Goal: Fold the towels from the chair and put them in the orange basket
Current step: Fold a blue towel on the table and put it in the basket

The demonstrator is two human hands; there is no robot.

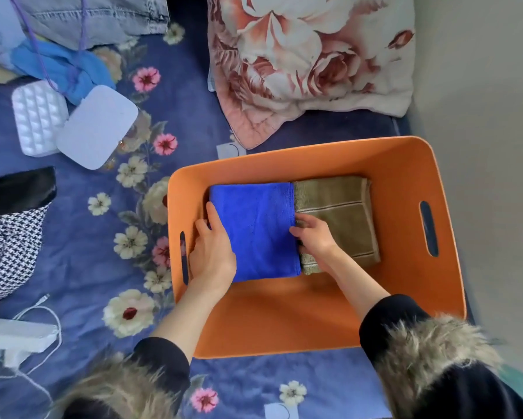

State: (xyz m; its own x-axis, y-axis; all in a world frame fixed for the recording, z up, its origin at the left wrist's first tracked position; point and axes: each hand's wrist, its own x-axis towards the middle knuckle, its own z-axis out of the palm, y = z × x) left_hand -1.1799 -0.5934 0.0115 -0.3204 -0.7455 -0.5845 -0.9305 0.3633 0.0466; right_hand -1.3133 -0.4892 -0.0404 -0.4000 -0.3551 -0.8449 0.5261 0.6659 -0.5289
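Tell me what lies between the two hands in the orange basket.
Head view: the folded blue microfibre towel spans from left hand to right hand.

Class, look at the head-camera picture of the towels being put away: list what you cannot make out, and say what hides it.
Head view only:
- Chair: out of frame, so any remaining towels cannot be counted.
- Blue towel: left edge under the left hand.
- Olive towel: near-left part under the right hand; its fingertips are tucked between the towels.
- Orange basket: floor beneath the towels covered.

No legible text (tags blurred)
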